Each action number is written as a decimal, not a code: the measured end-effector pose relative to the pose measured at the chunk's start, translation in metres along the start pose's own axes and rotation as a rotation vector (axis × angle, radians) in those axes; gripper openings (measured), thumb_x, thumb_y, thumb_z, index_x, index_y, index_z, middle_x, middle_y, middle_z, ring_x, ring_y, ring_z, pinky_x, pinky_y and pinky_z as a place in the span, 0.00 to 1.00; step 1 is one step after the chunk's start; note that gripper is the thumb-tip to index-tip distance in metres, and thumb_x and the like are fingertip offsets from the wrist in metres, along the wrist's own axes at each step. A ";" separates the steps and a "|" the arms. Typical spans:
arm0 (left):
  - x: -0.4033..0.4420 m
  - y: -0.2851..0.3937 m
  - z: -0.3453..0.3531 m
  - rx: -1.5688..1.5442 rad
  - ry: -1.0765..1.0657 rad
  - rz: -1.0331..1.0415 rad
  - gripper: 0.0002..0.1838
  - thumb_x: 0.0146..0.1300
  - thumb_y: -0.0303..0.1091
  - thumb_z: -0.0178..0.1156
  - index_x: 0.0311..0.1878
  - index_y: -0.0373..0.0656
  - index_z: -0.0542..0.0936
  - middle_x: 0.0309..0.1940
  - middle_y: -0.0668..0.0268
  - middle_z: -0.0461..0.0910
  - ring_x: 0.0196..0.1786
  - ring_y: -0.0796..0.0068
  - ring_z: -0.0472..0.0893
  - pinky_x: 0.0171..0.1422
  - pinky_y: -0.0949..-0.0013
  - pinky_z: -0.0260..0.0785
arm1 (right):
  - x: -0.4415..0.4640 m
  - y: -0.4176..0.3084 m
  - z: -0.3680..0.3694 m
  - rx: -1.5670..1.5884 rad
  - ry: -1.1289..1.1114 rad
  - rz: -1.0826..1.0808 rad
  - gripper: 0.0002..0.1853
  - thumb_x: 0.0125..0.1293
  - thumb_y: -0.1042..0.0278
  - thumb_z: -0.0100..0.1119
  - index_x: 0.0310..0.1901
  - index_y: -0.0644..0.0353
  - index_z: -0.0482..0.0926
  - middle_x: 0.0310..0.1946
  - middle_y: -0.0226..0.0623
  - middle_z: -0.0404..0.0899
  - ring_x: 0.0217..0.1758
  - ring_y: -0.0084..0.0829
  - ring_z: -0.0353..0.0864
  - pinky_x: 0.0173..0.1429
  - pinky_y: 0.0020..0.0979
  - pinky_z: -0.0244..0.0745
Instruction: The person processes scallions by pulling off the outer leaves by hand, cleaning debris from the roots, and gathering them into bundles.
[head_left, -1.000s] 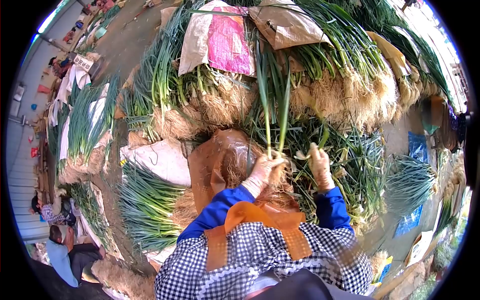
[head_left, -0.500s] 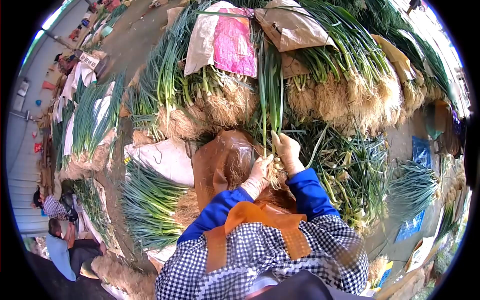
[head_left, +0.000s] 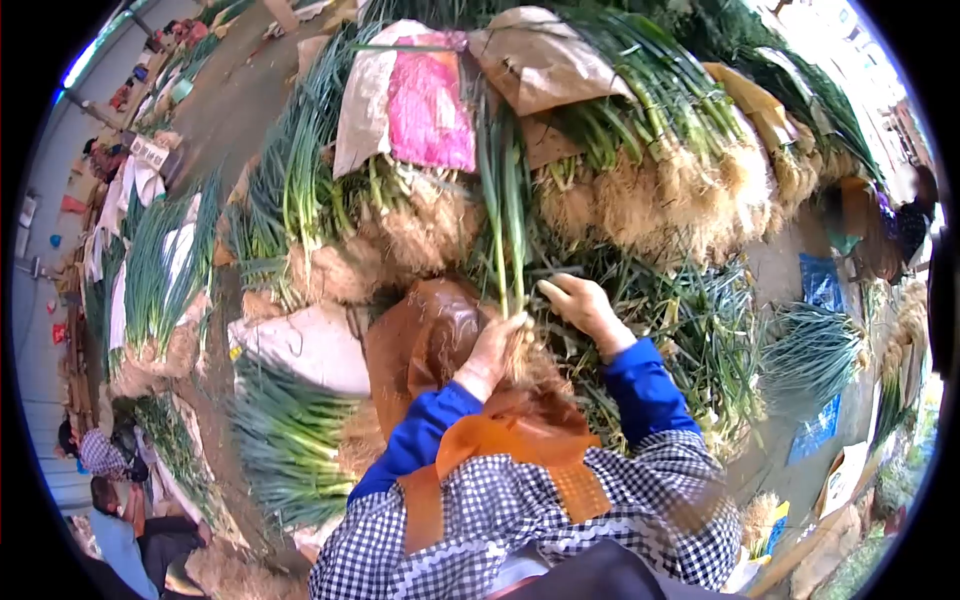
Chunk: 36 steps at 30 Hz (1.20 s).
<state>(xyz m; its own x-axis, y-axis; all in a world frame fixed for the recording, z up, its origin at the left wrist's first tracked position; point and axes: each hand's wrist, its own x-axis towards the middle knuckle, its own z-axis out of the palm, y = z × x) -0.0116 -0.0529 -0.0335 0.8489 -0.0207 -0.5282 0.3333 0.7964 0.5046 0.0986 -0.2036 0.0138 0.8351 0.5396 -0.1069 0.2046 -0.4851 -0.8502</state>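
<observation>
My left hand (head_left: 490, 350) is closed round the lower stems of a few green onions (head_left: 508, 235), just above their pale roots, with the long leaves pointing away from me. To the right of the stems is my right hand (head_left: 583, 305), its fingers pinched together near the stalks; whether something small is between them is hidden. A brown plastic apron (head_left: 400, 350) covers my lap beneath the hands. Loose leaves and peelings (head_left: 690, 350) lie in a heap under and beyond my right hand.
Rooted onion bundles (head_left: 660, 205) lie ahead, partly under sacks (head_left: 430, 110). Another bundle (head_left: 290, 430) lies at the left beside a white sack (head_left: 310, 345). Two people sit at the lower left, one in a blue top (head_left: 118, 545). A blue sheet (head_left: 820, 285) is at the right.
My right hand came in from the right to the stems, then moved slightly back to the right of them. My left hand keeps its hold. The whole view has shifted a little.
</observation>
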 end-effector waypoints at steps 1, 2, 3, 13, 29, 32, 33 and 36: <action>0.000 0.003 -0.004 -0.102 -0.083 -0.059 0.14 0.63 0.31 0.55 0.52 0.45 0.73 0.29 0.69 0.75 0.27 0.77 0.75 0.31 0.74 0.70 | 0.019 -0.010 -0.008 -0.229 0.130 -0.135 0.18 0.63 0.49 0.53 0.35 0.59 0.78 0.27 0.45 0.79 0.34 0.46 0.79 0.40 0.41 0.73; -0.003 0.008 -0.012 -0.203 -0.158 -0.123 0.15 0.63 0.30 0.54 0.54 0.45 0.72 0.30 0.68 0.73 0.28 0.75 0.74 0.32 0.72 0.70 | 0.045 -0.004 -0.016 -0.381 0.315 -0.266 0.20 0.63 0.47 0.53 0.27 0.58 0.75 0.24 0.42 0.78 0.30 0.38 0.80 0.34 0.36 0.75; 0.002 0.007 -0.026 -0.228 -0.270 -0.061 0.16 0.63 0.29 0.53 0.54 0.45 0.70 0.30 0.67 0.70 0.31 0.71 0.74 0.36 0.69 0.71 | 0.066 -0.011 -0.041 -0.496 0.410 -0.169 0.20 0.63 0.47 0.52 0.22 0.52 0.74 0.19 0.35 0.75 0.25 0.27 0.78 0.26 0.26 0.74; 0.006 0.014 0.008 -0.313 -0.226 0.068 0.06 0.63 0.26 0.54 0.42 0.40 0.73 0.23 0.70 0.70 0.31 0.73 0.75 0.49 0.65 0.74 | 0.167 -0.010 -0.190 -0.825 0.141 0.392 0.20 0.58 0.45 0.58 0.36 0.56 0.78 0.26 0.36 0.78 0.25 0.28 0.75 0.33 0.31 0.72; 0.020 -0.041 0.007 0.260 0.018 0.220 0.15 0.56 0.19 0.59 0.47 0.40 0.74 0.38 0.68 0.78 0.41 0.75 0.78 0.49 0.71 0.73 | 0.053 0.030 0.019 0.496 0.251 0.060 0.16 0.64 0.58 0.58 0.41 0.66 0.76 0.26 0.28 0.75 0.31 0.20 0.66 0.36 0.25 0.65; 0.024 -0.032 0.013 0.097 0.119 0.282 0.16 0.55 0.19 0.60 0.48 0.40 0.74 0.37 0.68 0.77 0.40 0.74 0.78 0.49 0.72 0.73 | 0.049 0.018 0.035 -0.177 0.366 0.104 0.18 0.67 0.51 0.49 0.31 0.58 0.76 0.22 0.46 0.76 0.27 0.44 0.77 0.33 0.37 0.71; 0.024 -0.029 0.012 0.066 0.119 0.267 0.16 0.55 0.19 0.60 0.48 0.40 0.73 0.38 0.66 0.77 0.40 0.73 0.78 0.49 0.71 0.73 | 0.045 0.027 0.044 -0.266 0.438 -0.034 0.21 0.68 0.48 0.45 0.27 0.56 0.75 0.22 0.49 0.75 0.29 0.52 0.76 0.31 0.43 0.71; 0.029 -0.034 -0.007 0.146 0.133 0.197 0.15 0.55 0.18 0.60 0.47 0.40 0.74 0.38 0.66 0.78 0.40 0.73 0.78 0.45 0.72 0.73 | 0.029 0.034 0.050 -0.409 0.448 -0.078 0.21 0.67 0.50 0.46 0.21 0.55 0.74 0.18 0.43 0.75 0.23 0.47 0.76 0.26 0.41 0.71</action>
<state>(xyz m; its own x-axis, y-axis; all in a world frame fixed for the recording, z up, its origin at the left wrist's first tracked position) -0.0008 -0.0769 -0.0711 0.8452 0.2129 -0.4902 0.2312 0.6814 0.6945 0.1044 -0.1703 -0.0436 0.9251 0.2854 0.2504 0.3792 -0.7288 -0.5702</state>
